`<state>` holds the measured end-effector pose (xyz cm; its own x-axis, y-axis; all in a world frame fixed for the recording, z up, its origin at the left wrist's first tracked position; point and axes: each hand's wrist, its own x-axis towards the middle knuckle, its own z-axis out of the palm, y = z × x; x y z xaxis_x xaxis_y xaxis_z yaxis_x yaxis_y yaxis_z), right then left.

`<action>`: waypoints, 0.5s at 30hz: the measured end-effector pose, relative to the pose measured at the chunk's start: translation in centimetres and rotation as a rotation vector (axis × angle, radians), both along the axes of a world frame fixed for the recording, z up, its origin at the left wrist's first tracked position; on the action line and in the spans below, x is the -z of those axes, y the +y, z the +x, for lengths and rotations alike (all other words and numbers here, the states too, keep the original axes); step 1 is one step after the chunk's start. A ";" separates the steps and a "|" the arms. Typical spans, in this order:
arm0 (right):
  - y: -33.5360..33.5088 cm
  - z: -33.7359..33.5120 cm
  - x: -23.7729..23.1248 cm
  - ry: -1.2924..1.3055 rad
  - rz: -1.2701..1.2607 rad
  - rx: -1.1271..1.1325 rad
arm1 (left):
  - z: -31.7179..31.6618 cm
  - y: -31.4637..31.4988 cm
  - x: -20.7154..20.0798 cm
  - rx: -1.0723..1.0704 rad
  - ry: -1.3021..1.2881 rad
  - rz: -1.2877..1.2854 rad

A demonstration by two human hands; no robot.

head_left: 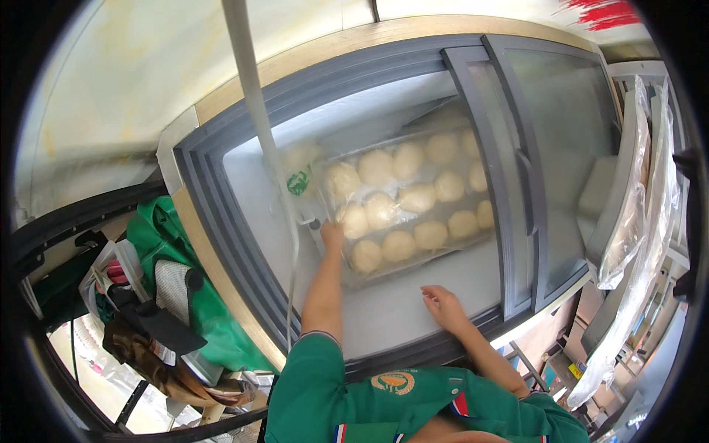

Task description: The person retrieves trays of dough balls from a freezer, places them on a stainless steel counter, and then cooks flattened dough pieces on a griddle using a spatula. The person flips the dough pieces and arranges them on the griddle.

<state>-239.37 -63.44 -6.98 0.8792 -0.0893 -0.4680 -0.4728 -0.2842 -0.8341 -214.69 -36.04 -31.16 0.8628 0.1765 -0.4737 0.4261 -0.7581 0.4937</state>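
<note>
Dough [399, 246] could be jolted by one-sided pulling; left fingers [329, 227] obscured, grip untellable; right fingers [431, 292] half-spread, empty.

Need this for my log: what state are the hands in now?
Left hand: at the left end of a rectangular, plastic-covered tray of round, pale dough balls; grip can't be told.
Right hand: loosely open, holding nothing visible.

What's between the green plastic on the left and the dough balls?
In the head view, mainly wooden trim, a dark grey frame, a pale inner wall and, crossing in front, a pale pole.
</note>
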 end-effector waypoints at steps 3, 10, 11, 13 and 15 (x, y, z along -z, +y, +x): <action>0.6 -1.7 2.9 0.229 0.179 0.282 | -0.3 0.1 -3.9 -0.040 0.067 -0.111; -0.1 -0.5 5.9 0.271 1.346 1.183 | -7.3 -8.9 -26.6 -0.137 -0.017 -0.682; -0.9 -0.4 5.0 0.263 1.481 1.199 | -8.2 -10.2 -30.1 -0.110 -0.009 -0.649; -2.0 -1.3 2.2 0.335 1.741 1.209 | -10.2 -12.2 -36.7 0.005 -0.118 -0.717; -1.8 -1.9 -1.4 0.368 1.897 1.060 | -12.1 -12.3 -43.4 0.139 -0.236 -0.739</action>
